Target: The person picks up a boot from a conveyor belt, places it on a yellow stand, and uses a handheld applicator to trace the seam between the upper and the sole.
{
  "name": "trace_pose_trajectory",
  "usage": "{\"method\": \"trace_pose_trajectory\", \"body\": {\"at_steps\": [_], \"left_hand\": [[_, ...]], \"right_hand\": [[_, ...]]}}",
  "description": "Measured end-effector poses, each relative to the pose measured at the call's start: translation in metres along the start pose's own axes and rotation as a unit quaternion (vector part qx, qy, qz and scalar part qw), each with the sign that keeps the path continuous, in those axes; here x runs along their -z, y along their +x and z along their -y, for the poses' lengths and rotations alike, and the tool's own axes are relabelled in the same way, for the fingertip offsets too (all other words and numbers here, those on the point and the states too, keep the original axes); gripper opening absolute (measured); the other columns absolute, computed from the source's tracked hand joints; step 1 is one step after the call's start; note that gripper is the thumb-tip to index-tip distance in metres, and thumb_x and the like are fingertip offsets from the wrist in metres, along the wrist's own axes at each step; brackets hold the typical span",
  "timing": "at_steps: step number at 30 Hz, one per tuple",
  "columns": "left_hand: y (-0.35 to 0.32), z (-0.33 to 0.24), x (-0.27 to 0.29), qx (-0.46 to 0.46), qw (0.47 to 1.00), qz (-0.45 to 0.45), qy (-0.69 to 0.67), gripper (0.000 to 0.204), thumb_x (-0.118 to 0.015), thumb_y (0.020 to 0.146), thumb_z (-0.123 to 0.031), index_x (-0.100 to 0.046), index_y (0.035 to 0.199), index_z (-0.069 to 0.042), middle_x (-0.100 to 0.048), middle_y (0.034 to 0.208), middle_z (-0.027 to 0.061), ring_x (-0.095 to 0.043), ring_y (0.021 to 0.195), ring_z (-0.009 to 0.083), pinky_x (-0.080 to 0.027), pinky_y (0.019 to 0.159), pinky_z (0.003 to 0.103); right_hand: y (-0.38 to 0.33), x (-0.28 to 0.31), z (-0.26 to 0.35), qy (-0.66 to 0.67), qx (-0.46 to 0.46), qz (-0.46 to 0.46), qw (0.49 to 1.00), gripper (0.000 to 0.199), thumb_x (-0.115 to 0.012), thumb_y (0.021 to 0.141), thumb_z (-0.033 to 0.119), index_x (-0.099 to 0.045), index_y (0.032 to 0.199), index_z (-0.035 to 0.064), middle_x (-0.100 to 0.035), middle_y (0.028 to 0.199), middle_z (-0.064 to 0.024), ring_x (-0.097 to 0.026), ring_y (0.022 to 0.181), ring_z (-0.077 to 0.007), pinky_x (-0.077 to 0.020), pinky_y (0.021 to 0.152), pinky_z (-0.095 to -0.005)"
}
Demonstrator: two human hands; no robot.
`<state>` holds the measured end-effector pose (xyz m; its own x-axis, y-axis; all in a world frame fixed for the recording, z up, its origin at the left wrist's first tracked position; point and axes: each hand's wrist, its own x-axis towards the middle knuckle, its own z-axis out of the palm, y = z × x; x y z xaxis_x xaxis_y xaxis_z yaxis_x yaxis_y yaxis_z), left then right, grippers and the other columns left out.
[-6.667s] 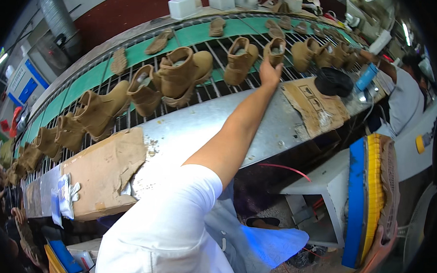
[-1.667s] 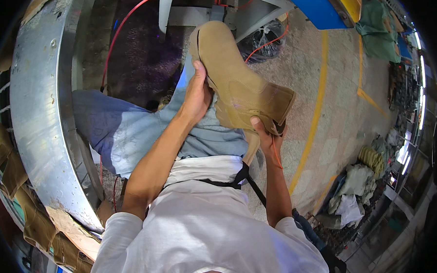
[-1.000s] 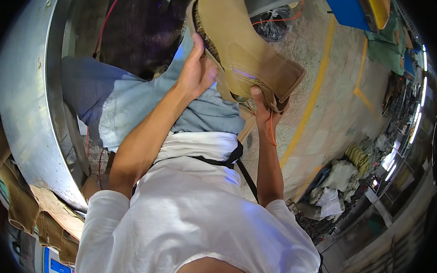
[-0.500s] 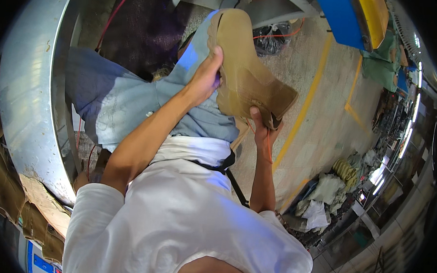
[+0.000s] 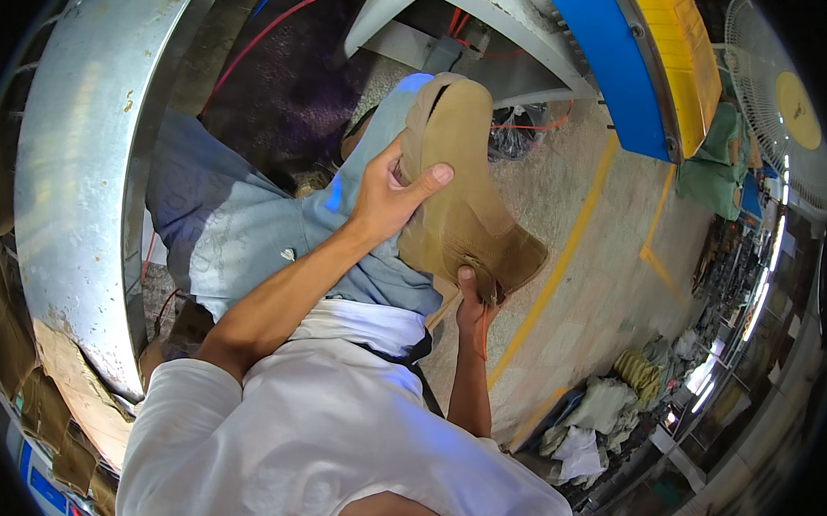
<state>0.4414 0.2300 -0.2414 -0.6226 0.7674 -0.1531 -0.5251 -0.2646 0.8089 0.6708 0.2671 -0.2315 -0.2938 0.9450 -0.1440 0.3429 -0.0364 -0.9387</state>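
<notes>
A tan suede ankle boot [image 5: 466,210] is held over my lap, above my light blue trousers [image 5: 239,232], with its toe pointing up in the picture. My left hand [image 5: 388,197] grips its side, the thumb laid across the upper. My right hand [image 5: 474,302] holds the boot from below, at the ankle opening, fingers partly hidden behind the leather. My white shirt [image 5: 313,438] fills the lower part of the view.
A curved metal table edge [image 5: 66,178] runs down the left, with brown cardboard [image 5: 66,390] under it. A blue and yellow stack [image 5: 644,56] and a fan [image 5: 790,99] stand at upper right. A yellow line [image 5: 561,264] crosses the concrete floor; piled cloth [image 5: 610,405] lies at lower right.
Several seconds ago my left arm reached to boots on a conveyor. Since then the boot has come to my lap, and in the last second it has turned in my hands.
</notes>
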Motion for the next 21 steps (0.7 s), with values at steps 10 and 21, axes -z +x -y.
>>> {"method": "trace_pose_trajectory", "body": {"at_steps": [10, 21], "left_hand": [[0.006, -0.027, -0.005, -0.103, 0.994, -0.009, 0.023, 0.075, -0.081, 0.091, -0.025, -0.046, 0.149, 0.007, -0.064, 0.135, 0.0133, -0.061, 0.120, 0.0184, -0.047, 0.105, 0.034], [0.005, -0.037, 0.004, -0.138, 0.979, -0.004, 0.149, 0.076, -0.081, 0.090, -0.020, -0.044, 0.151, 0.006, -0.063, 0.137, 0.0143, -0.059, 0.125, 0.0203, -0.045, 0.108, 0.035]], "right_hand": [[-0.002, 0.017, -0.033, -0.009, -0.004, 0.052, 0.999, 0.088, -0.086, 0.085, 0.026, -0.038, 0.152, -0.0031, -0.050, 0.150, -0.0166, -0.050, 0.134, -0.0286, -0.0400, 0.113, -0.0412], [-0.011, 0.021, -0.030, -0.015, -0.040, 0.079, 0.996, 0.086, -0.087, 0.084, 0.024, -0.040, 0.151, -0.0014, -0.052, 0.147, -0.0146, -0.052, 0.130, -0.0273, -0.0420, 0.111, -0.0406]]}}
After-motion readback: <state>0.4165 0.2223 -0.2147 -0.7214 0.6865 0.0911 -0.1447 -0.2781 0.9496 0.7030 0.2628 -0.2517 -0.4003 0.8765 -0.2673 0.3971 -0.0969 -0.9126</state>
